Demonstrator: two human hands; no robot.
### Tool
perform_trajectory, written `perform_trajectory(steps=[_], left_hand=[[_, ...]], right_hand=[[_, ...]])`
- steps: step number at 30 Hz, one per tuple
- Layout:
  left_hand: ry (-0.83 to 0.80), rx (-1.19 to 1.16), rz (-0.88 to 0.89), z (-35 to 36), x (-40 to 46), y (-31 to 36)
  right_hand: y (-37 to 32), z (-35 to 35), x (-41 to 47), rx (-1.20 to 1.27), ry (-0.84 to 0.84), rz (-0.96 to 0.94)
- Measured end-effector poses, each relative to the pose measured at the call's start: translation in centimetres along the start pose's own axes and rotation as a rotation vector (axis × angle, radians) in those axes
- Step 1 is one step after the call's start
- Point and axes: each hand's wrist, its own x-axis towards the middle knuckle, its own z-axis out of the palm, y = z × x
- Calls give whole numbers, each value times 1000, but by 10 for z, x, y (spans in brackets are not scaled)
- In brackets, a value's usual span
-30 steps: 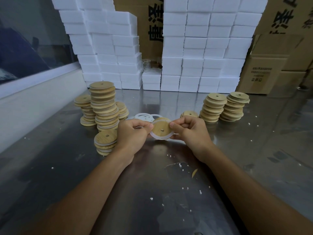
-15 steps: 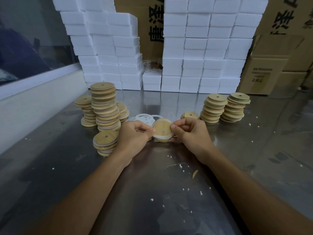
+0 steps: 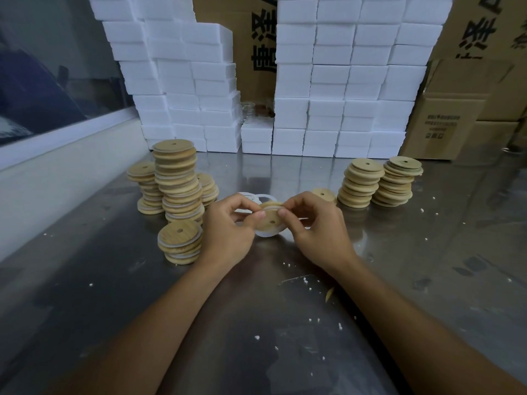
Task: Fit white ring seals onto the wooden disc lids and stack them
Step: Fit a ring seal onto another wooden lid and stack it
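Left hand (image 3: 228,232) and right hand (image 3: 316,226) pinch the light, stiff wooden lid (image 3: 271,219) at nine and three o'clock; its stretchy white seal (image 3: 263,232) looks best worked on at the rim.

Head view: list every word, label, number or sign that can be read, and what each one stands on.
"唐泽": large black characters, cut off, on the middle carton seen between the white box stacks.
Large black characters on the right carton: cropped by the frame edge, not readable.
Small printed lines and symbols on the brown box: too small and blurred to read.
No text shows on the lids, the white boxes or the held lid.
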Motion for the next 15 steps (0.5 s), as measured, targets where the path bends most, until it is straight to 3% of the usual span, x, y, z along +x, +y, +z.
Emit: perform_trajectory(steps=[9, 15], left_hand=[[-7, -73, -135, 1, 0, -2], [-14, -138, -199, 0, 1, -1]], right_hand=[[7, -2, 5, 121, -34, 226], [6, -9, 7, 333, -70, 396]])
